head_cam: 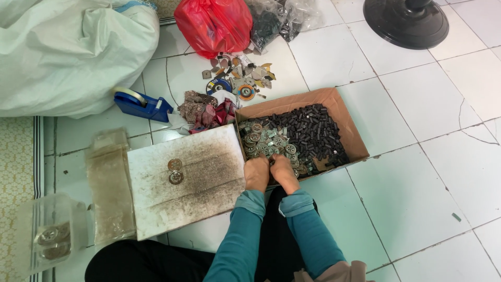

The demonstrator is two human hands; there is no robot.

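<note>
Both hands, the left hand (256, 174) and the right hand (284, 173), are pressed together at the near edge of the cardboard box (348, 125); what is pinched cannot be told. The metal discs (266, 140) are heaped there beside black pieces (313, 131). Discs could probably be spilled onto the floor (417, 188), since the near wall is low.

Brown cardboard box (347, 125): black pieces (313, 130) and silvery discs (263, 141) inside. Left of box, grey-smudged white board (209, 183), blue tape dispenser (143, 104); behind box, red bag (214, 23). Teal sleeves (245, 235).
</note>
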